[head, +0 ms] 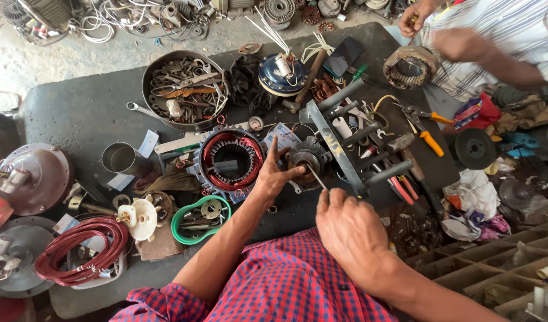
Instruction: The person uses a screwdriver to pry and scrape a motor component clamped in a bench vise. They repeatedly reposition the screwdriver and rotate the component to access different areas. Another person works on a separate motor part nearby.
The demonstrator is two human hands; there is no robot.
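Cluttered dark workbench (89,113), dusty floor (23,59)

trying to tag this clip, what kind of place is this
Most likely a small repair workshop for fans or electric motors. A stator wound with red wire lies on the dark bench, a pan of scrap metal parts sits behind it, and the left hand steadies a small motor part.

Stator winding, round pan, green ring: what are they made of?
Stator winding: red-enamelled wire, likely copper, glossy strands. Round pan: grey metal, dull, scuffed rim, probably steel or aluminium. Green ring: looks like plastic or rubber, smooth, uniform colour.
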